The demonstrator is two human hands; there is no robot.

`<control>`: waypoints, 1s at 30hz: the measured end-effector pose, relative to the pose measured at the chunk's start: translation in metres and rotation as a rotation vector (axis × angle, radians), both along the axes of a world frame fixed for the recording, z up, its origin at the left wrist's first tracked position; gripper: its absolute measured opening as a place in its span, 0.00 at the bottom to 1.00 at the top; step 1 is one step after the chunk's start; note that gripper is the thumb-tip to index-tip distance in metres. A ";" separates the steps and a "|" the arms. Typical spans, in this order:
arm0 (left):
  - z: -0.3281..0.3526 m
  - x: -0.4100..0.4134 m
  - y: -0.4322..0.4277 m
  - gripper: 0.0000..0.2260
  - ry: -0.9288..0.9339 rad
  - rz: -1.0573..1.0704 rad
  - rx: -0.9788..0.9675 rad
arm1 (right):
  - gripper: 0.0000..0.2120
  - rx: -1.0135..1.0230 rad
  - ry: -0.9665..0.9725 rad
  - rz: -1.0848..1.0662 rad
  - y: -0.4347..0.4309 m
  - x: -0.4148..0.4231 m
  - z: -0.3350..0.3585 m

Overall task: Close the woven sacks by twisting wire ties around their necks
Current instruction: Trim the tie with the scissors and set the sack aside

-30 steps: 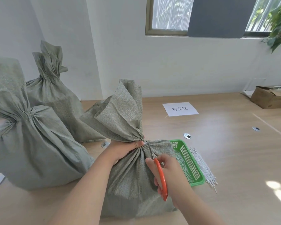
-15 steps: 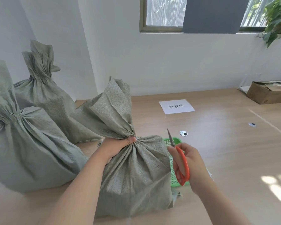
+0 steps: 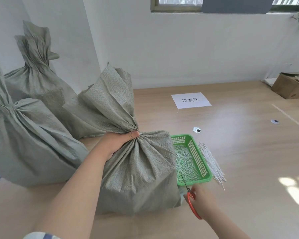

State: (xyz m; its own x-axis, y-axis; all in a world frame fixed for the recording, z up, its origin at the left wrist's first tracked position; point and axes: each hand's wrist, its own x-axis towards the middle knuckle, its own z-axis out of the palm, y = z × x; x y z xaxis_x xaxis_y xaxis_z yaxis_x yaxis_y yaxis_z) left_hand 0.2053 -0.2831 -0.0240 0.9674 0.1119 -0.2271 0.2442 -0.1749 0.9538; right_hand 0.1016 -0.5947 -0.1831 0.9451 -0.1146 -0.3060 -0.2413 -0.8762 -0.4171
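Note:
A grey-green woven sack (image 3: 138, 175) stands on the wooden table (image 3: 248, 152) in front of me. My left hand (image 3: 117, 144) grips its gathered neck, with the loose top fanning up and left. My right hand (image 3: 201, 202) holds orange-handled scissors (image 3: 191, 199) low beside the sack, blades pointing at the near corner of a green basket (image 3: 201, 163) of cut white tie pieces. A bundle of long white wire ties (image 3: 211, 163) lies on the table right of the basket. I cannot see a tie on the neck.
Two more tied sacks, a near one (image 3: 24, 140) and a far one (image 3: 36, 78), stand at the left against the wall. A white paper label (image 3: 191, 100) lies mid-table. A cardboard box (image 3: 292, 87) sits at the far right. Two cable grommets, a near grommet (image 3: 196, 130) and a far grommet (image 3: 274, 121), are set in the tabletop.
My right hand drew the scissors away from the sack's neck, then lowered them to the table beside the basket's near corner. My left hand kept its grip on the neck.

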 end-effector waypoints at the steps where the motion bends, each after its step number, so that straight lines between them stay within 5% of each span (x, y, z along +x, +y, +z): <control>1: 0.001 -0.001 -0.001 0.31 0.003 0.001 -0.002 | 0.11 -0.008 0.022 -0.017 -0.004 -0.005 -0.012; 4: 0.003 -0.001 -0.003 0.27 0.008 0.010 -0.005 | 0.09 -0.064 0.097 -0.015 -0.014 -0.021 -0.040; 13: -0.007 0.005 0.006 0.44 -0.038 -0.014 0.026 | 0.08 -0.074 0.228 -0.033 -0.019 -0.037 -0.081; 30: -0.004 0.000 0.008 0.43 -0.070 -0.020 0.034 | 0.07 -0.144 0.263 -0.023 -0.016 -0.013 -0.072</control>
State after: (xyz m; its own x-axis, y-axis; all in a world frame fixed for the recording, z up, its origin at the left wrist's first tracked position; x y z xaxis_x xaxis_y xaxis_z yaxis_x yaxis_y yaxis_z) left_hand 0.2053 -0.2752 -0.0279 0.9829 0.0990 -0.1554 0.1734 -0.2115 0.9619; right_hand 0.0888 -0.6102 -0.2556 0.8321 -0.1950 -0.5193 -0.3449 -0.9150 -0.2090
